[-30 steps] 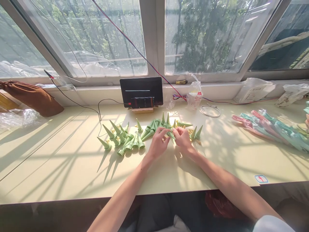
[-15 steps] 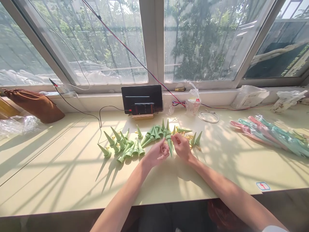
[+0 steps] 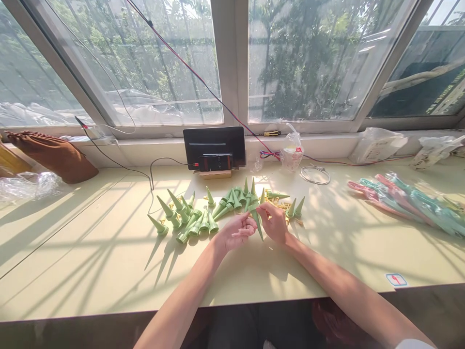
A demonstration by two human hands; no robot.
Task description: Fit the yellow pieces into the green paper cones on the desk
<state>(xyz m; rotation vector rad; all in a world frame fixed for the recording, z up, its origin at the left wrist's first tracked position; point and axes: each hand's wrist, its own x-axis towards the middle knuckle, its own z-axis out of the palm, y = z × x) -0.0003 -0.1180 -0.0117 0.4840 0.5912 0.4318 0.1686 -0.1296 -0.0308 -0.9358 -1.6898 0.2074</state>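
Observation:
Between my two hands is a green cone-shaped spike [image 3: 258, 226], its wide capped end up and its point slanting down toward me. My left hand [image 3: 237, 231] has its fingers curled, with the thumb and index finger at the capped end. On the other side my right hand [image 3: 275, 223] pinches the same spike near its cap. Just behind the hands stand more green spikes [image 3: 231, 198], some upright and some lying down. Another group of green spikes [image 3: 194, 225] lies to the left. Small yellow pieces [image 3: 283, 206] are partly hidden behind my right hand.
A black tablet [image 3: 214, 140] with a phone leaning on it stands by the window. Right of it are a bagged cup [image 3: 291, 152] and a coiled cable [image 3: 315, 175]. Pink and teal wrapped items [image 3: 407, 198] lie at the right, a brown pouch [image 3: 54, 155] at the left.
The spike between my hands has tilted, its point swinging slightly to the right. My left hand's fingers have shifted a little; both hands stay in nearly the same place.

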